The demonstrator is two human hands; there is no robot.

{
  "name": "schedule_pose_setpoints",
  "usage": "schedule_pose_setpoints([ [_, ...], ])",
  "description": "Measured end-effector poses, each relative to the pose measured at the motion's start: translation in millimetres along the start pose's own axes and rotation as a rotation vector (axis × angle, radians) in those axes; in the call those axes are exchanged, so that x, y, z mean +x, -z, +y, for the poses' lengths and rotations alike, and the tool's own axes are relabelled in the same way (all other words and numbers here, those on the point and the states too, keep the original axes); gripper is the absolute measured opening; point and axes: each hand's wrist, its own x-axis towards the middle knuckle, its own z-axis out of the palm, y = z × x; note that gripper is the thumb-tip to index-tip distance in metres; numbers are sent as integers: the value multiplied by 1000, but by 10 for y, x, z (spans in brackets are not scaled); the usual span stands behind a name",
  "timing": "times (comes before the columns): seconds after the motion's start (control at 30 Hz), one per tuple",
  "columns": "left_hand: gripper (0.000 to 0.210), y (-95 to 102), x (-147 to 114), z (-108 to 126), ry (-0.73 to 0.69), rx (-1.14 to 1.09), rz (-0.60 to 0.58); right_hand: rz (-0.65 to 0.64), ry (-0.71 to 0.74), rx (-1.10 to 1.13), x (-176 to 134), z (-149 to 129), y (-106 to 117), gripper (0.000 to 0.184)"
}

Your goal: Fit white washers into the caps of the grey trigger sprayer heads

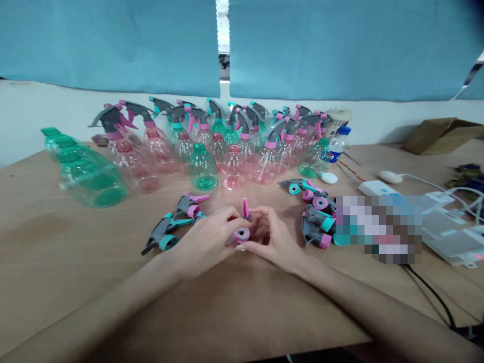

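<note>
My left hand is closed around a spray trigger head with a pink collar. The collar's round opening faces me, and a pink trigger points up above it. My right hand is closed on the same trigger head from the other side, its thumb just under the collar. Much of the grey body is hidden by my fingers. Beside my left wrist lie loose trigger heads, one with a teal collar and one with a pink collar. More trigger heads are heaped right of my right hand.
Behind my hands stand several pink and green bottles, some open like the green bottle, others fitted with trigger heads. Green bottles are at the left. A blue-capped bottle, a cardboard box and a clear plastic case stand right.
</note>
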Motion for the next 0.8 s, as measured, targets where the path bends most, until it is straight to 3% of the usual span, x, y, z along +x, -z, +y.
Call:
schedule_pose_setpoints([
  [0.07, 27, -72, -13, -10, 40, -78, 18, -17, 5, 18, 8, 39, -1, 63],
  [0.13, 26, -171, -36, -7, 70, -145, 109, -5, 3, 28, 11, 50, 4, 64],
  [0.23, 20, -318, -93, 15, 77, -208, 259, 20, -42, 58, 14, 25, 11, 57],
  [0.43, 24, -442, -194, 3, -28, -153, 349, 20, -58, 145, -5, -5, 22, 41],
  [0.57, 29, -458, -191, -70, -71, -67, 333, 11, -68, 123, -37, -16, 36, 34],
  [0.8, 29, -443, -175, -124, -66, -57, 238, -87, -47, -87, -69, -56, -5, 47],
])
